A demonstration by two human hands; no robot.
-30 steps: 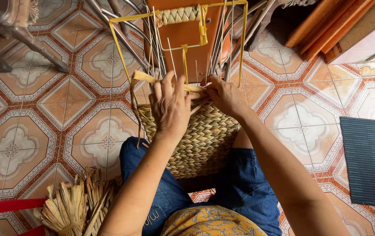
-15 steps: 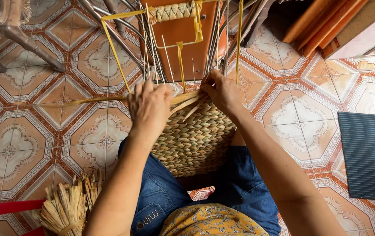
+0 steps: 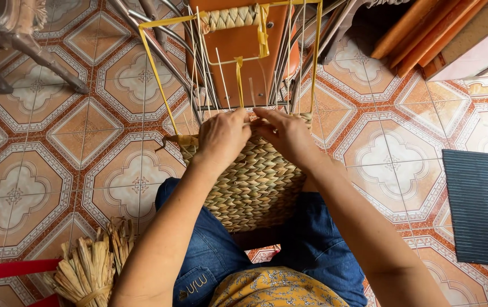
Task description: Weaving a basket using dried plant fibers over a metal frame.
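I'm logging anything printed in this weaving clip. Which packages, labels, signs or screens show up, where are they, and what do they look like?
No packages, signs or screens are in view.
Small pale embroidered mark: on the blue denim trousers, left thigh, bottom of the picture; curly stitched shape.
Both hands, left hand and right hand, work at the top edge of the tan woven straw basket, which bears no label.

No packages, labels, signs or screens anywhere in view.
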